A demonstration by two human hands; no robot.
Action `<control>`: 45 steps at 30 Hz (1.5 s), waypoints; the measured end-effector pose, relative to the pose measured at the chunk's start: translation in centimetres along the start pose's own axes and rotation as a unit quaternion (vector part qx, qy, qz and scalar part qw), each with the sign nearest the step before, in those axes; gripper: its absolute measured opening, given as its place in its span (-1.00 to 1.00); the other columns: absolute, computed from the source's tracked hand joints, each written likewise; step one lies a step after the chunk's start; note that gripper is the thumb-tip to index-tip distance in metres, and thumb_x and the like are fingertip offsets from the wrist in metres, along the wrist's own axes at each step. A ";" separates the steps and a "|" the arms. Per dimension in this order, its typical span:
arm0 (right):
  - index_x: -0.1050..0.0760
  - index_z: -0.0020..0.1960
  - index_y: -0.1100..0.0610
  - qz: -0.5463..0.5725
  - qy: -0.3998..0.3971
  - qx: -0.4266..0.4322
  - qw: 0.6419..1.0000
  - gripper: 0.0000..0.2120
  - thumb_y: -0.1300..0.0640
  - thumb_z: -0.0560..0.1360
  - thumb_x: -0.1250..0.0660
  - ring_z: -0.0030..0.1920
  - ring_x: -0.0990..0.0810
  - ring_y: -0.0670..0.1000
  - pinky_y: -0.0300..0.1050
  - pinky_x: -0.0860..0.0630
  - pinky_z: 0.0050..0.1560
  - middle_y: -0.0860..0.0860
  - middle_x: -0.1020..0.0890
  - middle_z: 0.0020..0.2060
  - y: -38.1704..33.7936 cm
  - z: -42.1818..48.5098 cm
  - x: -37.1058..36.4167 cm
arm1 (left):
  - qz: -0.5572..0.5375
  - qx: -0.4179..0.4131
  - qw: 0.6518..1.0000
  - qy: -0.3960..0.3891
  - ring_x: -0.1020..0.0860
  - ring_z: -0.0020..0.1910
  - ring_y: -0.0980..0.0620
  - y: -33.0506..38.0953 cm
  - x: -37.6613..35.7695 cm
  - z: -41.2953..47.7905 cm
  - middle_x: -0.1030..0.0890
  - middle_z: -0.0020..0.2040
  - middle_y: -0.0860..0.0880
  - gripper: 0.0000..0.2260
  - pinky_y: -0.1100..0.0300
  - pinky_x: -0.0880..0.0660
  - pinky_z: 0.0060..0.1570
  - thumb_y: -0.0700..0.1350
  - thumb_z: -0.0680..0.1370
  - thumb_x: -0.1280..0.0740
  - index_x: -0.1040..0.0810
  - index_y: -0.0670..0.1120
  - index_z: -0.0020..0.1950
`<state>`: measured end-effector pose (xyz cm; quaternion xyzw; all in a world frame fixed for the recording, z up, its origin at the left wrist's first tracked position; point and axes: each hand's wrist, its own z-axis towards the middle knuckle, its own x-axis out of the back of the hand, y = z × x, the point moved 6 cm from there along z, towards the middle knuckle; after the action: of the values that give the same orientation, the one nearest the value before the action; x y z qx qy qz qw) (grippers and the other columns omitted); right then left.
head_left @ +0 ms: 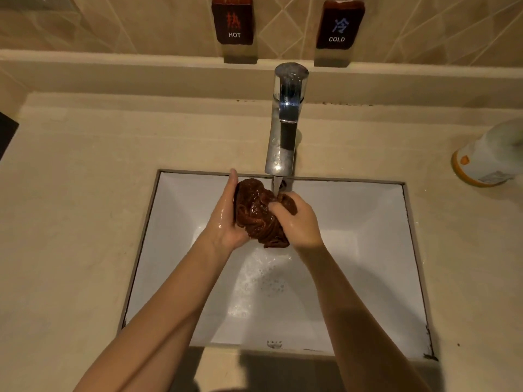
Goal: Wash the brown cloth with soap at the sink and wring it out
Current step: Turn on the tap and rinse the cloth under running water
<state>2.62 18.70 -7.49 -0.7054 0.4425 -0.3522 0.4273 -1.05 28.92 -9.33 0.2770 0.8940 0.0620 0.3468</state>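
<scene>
Left hand (226,219), right hand (300,223) hold one brown cloth (254,212).

I read "HOT" under a red character on the left wall plaque (233,21), "COLD" under a blue one on the right plaque (339,25).

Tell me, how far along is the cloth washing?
Done: the brown cloth looks soaked, and bubbles lie in the sink. In hand: the right hand grips it against the left hand under the running tap. Left: wringing it out.
</scene>
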 end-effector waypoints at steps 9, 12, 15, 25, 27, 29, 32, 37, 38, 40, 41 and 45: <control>-0.49 -0.12 0.09 -0.049 0.182 0.006 0.982 -0.83 0.06 0.57 -0.19 -0.27 -0.52 -0.10 -0.25 -0.46 -0.21 -0.03 -0.56 -0.28 -0.1 0.6 0.6 | 0.084 -0.195 0.965 0.150 -0.51 -0.39 0.01 -0.9 -1.7 1.0 -0.53 -0.38 -0.08 -0.87 0.23 -0.49 -0.39 -0.19 0.48 -0.32 -0.51 -0.12 -0.28; -0.49 -0.16 0.12 -0.049 0.184 0.002 0.982 -0.82 0.11 0.56 -0.18 -0.29 -0.51 -0.06 -0.26 -0.39 -0.30 -0.01 -0.54 -0.32 0.1 0.8 0.5 | 0.099 -0.220 0.955 0.170 -0.54 -0.40 0.02 -0.7 -1.5 1.1 -0.55 -0.39 -0.06 -0.88 0.23 -0.50 -0.41 -0.21 0.47 -0.33 -0.54 -0.13 -0.28; -0.50 -0.18 0.13 -0.060 0.157 -0.039 0.985 -0.79 0.09 0.56 -0.17 -0.23 -0.54 0.01 -0.13 -0.47 -0.18 -0.02 -0.54 -0.32 0.4 1.2 0.3 | 0.095 -0.213 0.958 0.170 -0.54 -0.34 -0.01 -0.7 -1.0 1.3 -0.55 -0.37 -0.08 -0.87 0.16 -0.51 -0.33 -0.22 0.46 -0.31 -0.55 -0.15 -0.30; -0.51 0.19 0.07 0.064 -0.009 -0.194 0.979 -0.55 -0.20 0.56 -0.06 0.13 -0.56 0.07 -0.05 -0.49 0.17 0.06 -0.60 0.09 2.7 0.3 -0.3 | 0.131 -0.231 0.952 0.149 -0.65 -0.04 -0.09 -1.6 0.7 1.6 -0.67 -0.07 -0.16 -0.70 0.06 -0.59 -0.04 0.10 0.53 -0.32 -0.62 -0.14 -0.07; -0.41 0.34 0.06 0.086 -0.030 -0.205 0.975 -0.37 -0.32 0.53 0.06 0.24 -0.49 0.07 -0.02 -0.40 0.29 0.06 -0.55 0.19 2.8 0.0 0.3 | 0.133 -0.234 0.954 0.133 -0.65 -0.04 -0.07 -1.7 0.7 1.4 -0.68 -0.08 -0.13 -0.66 0.06 -0.59 -0.03 0.16 0.54 -0.27 -0.61 -0.11 -0.07; -0.41 0.34 0.05 0.085 -0.032 -0.191 0.977 -0.36 -0.32 0.53 0.11 0.25 -0.49 0.06 0.03 -0.35 0.35 0.06 -0.54 0.24 2.3 -0.2 1.1 | 0.126 -0.221 0.961 0.105 -0.66 -0.06 -0.02 -2.2 0.5 1.3 -0.69 -0.10 -0.08 -0.66 0.12 -0.59 -0.10 0.17 0.55 -0.23 -0.60 -0.08 -0.05; -0.37 0.36 0.06 0.029 -0.013 -0.148 0.988 -0.39 -0.28 0.55 0.13 0.27 -0.46 0.04 0.07 -0.32 0.38 0.07 -0.51 0.27 0.7 -0.2 2.8 | 0.099 -0.189 0.975 0.069 -0.64 0.03 -0.06 -2.7 -0.1 1.4 -0.67 0.02 -0.12 -0.65 0.06 -0.57 0.02 0.17 0.53 -0.25 -0.58 -0.08 0.06; -0.41 0.29 0.12 -0.077 0.049 -0.020 0.996 -0.48 -0.15 0.61 0.13 0.15 -0.49 -0.03 -0.07 -0.42 0.22 0.05 -0.54 0.18 -7.0 0.7 5.7 | 0.088 -0.147 0.985 0.015 -0.62 0.03 -0.06 -2.5 -2.3 1.8 -0.64 0.03 -0.13 -0.60 0.04 -0.55 0.09 0.14 0.39 -0.40 -0.56 -0.11 0.08; -0.45 0.24 0.13 -0.081 0.052 0.001 0.995 -0.50 -0.12 0.62 0.11 0.06 -0.52 -0.04 -0.12 -0.47 0.09 0.04 -0.57 0.10 -9.0 0.9 5.7 | 0.093 -0.141 0.986 0.007 -0.62 -0.02 -0.03 -2.4 -2.8 1.9 -0.64 -0.01 -0.11 -0.65 0.07 -0.56 0.04 0.12 0.43 -0.39 -0.57 -0.11 0.06; -0.50 0.12 0.15 -0.059 0.031 0.023 0.998 -0.54 -0.10 0.62 0.07 -0.14 -0.56 -0.05 -0.14 -0.51 -0.10 0.06 -0.61 -0.07 -12.2 1.1 5.3 | 0.103 -0.138 0.985 0.004 -0.63 -0.06 -0.01 -2.1 -3.3 2.1 -0.65 -0.04 -0.08 -0.66 0.09 -0.57 -0.02 0.11 0.45 -0.39 -0.58 -0.11 0.06; -0.51 0.07 0.14 -0.044 0.014 0.026 0.999 -0.56 -0.10 0.62 0.06 -0.21 -0.57 -0.04 -0.13 -0.53 -0.16 0.06 -0.62 -0.15 -13.4 1.2 4.8 | 0.106 -0.139 0.985 0.005 -0.63 -0.03 -0.03 -2.0 -3.3 2.1 -0.66 -0.03 -0.09 -0.61 0.07 -0.57 0.00 0.14 0.39 -0.42 -0.59 -0.11 0.07; -0.49 0.01 0.15 -0.055 -0.031 0.003 0.998 -0.57 -0.12 0.61 0.02 -0.36 -0.59 -0.03 -0.23 -0.55 -0.39 0.06 -0.62 -0.30 -16.3 2.0 3.1 | 0.102 -0.131 0.986 0.010 -0.62 0.04 -0.08 -1.9 -2.7 2.1 -0.67 -0.01 -0.11 -0.62 0.04 -0.58 0.02 0.15 0.37 -0.42 -0.60 -0.09 0.03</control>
<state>10.71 20.37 7.01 -0.7384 0.3884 -0.3540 0.4227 1.08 25.67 -9.88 0.3188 0.8485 0.2163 0.3627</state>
